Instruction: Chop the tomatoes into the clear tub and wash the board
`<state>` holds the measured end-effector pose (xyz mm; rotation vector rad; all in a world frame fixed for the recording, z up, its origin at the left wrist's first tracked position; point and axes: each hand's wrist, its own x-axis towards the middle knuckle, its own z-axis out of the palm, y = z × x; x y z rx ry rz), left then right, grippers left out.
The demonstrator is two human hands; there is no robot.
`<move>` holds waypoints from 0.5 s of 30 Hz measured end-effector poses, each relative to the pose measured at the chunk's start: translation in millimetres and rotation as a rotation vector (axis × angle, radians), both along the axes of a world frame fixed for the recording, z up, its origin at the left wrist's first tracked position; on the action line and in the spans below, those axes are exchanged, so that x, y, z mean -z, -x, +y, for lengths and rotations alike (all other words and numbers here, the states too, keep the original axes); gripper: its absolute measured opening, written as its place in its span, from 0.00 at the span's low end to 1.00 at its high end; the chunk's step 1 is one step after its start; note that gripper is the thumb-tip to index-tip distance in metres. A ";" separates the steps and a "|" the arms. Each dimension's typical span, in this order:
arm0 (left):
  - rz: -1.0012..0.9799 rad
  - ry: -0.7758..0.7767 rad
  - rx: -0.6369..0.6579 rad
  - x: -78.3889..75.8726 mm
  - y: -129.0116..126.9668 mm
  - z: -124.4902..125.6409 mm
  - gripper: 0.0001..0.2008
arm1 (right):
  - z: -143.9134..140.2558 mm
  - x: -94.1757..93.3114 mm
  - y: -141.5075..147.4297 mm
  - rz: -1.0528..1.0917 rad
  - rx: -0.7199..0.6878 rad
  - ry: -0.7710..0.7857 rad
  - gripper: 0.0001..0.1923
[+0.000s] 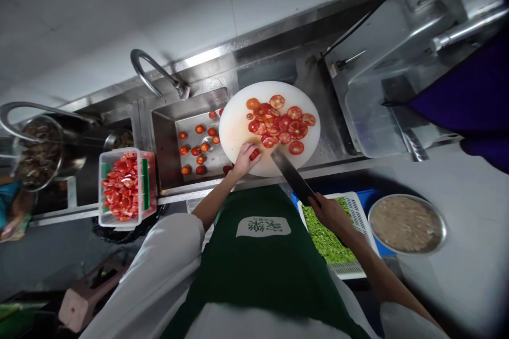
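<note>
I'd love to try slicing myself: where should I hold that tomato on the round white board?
Pinch the tomato from its left end, as the left hand does, fingertips on top. The cleaver blade stands at its right side, so that side stays free.

The round cutting board [238, 132] looks like smooth white plastic, stained wet and pinkish where the glossy tomato slices [280, 124] lie, and the knife [293, 176] has a dark, dull metal blade. The sink [167, 143] and the counter edge around it are brushed stainless steel with a soft sheen. The tub [148, 188] at the sink's left edge is clear plastic, and the apron [258, 270] is matt green cloth.
</note>
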<state>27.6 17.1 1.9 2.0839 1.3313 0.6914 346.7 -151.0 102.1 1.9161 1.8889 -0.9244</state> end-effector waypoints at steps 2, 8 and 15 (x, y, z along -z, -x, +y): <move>0.029 0.011 0.042 -12.2 10.0 1.9 0.19 | 3.2 8.8 0.0 0.019 0.110 -0.010 0.13; 0.140 0.081 0.294 -48.4 32.0 28.7 0.12 | 11.1 42.0 17.4 0.398 0.510 -0.008 0.19; 0.252 0.094 0.498 -57.1 29.7 46.7 0.11 | 30.6 71.1 85.5 0.789 0.888 0.122 0.23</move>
